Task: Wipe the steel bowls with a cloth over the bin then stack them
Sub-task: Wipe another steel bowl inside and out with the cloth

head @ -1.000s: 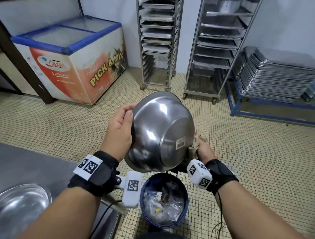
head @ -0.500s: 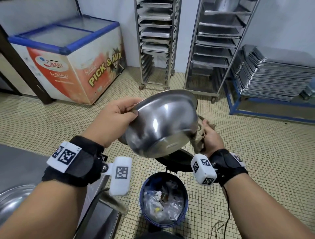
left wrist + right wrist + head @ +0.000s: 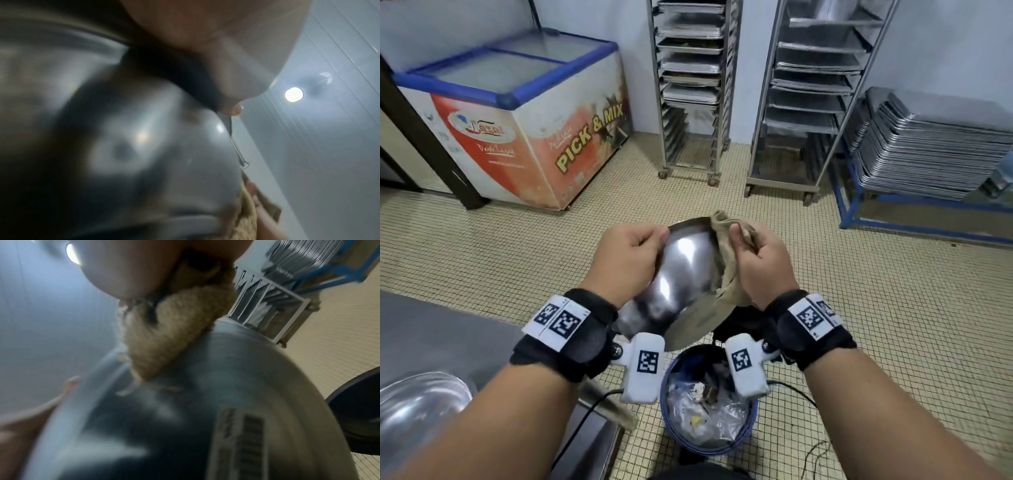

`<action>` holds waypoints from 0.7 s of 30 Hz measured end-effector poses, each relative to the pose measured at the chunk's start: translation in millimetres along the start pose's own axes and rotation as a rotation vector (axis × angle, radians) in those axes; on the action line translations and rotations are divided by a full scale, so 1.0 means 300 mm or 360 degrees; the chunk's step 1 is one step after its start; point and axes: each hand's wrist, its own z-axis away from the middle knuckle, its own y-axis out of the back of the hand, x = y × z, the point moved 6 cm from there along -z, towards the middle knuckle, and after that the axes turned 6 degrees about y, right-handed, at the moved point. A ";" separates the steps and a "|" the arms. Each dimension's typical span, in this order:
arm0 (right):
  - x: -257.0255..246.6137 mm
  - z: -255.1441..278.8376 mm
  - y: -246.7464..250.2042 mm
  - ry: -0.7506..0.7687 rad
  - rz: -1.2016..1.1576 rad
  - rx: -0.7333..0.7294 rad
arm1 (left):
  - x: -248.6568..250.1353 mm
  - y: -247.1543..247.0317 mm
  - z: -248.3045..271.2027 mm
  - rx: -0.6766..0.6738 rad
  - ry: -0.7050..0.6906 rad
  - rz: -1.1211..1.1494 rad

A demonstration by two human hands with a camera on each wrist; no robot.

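1. Left hand grips the rim of the bowl; the bowl is tilted above the bin
2. Right hand clutches the cloth, pressed against the bowl's rim
3. A second bowl sits on the surface, at the left

Commercial kitchen back room. Evidence: two wheeled steel tray racks loaded with sheet pans stand against the white wall; left of them a glass-topped chest freezer marked "PICK & MIX"; right of them a tall stack of metal trays on a blue frame. Small-tile floor in front of the racks.
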 end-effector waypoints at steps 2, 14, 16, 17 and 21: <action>0.060 -0.019 0.045 -0.0232 -0.0084 0.0129 | -0.003 0.033 0.016 0.0088 0.0000 0.0159; 0.382 0.098 0.020 -0.1185 -0.0852 0.0603 | -0.045 0.096 0.040 0.0442 0.0076 0.0684; 0.422 0.120 -0.001 -0.1252 -0.0940 0.0631 | -0.043 0.098 0.032 0.0455 0.0115 0.0734; 0.428 0.126 -0.006 -0.1272 -0.0954 0.0630 | -0.035 0.096 0.031 0.0419 0.0108 0.0694; 0.408 0.124 0.026 -0.1271 -0.0948 0.0669 | 0.007 0.065 0.047 -0.0027 0.0050 0.0380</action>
